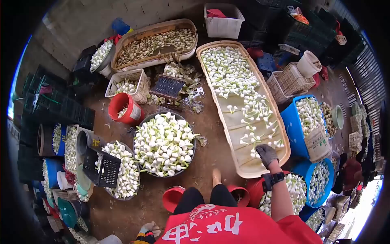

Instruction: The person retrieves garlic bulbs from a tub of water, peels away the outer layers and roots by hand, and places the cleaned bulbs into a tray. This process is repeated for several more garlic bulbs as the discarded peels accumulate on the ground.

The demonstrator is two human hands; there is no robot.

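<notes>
My right hand [267, 155], in a dark grey glove, reaches over the near end of a long shallow tub [239, 156]. White bulbs with green stems [256, 105] float or lie in the tub, and a few are right beside the glove's fingertips. Whether the glove holds one is hidden. My left hand [151, 230], bare, hangs low near the bottom edge, beside my red shirt, with its fingers partly curled and nothing visible in them. A large round basin [165, 173] heaped with the same bulbs stands left of the tub.
Red buckets [172, 198] stand by my legs. A red bucket [136, 114] and a white basket [142, 89] are farther off. A second tub [191, 51] is at the back. Blue barrels [289, 122] of bulbs line the right; a black crate [109, 170] lies on bulbs at left.
</notes>
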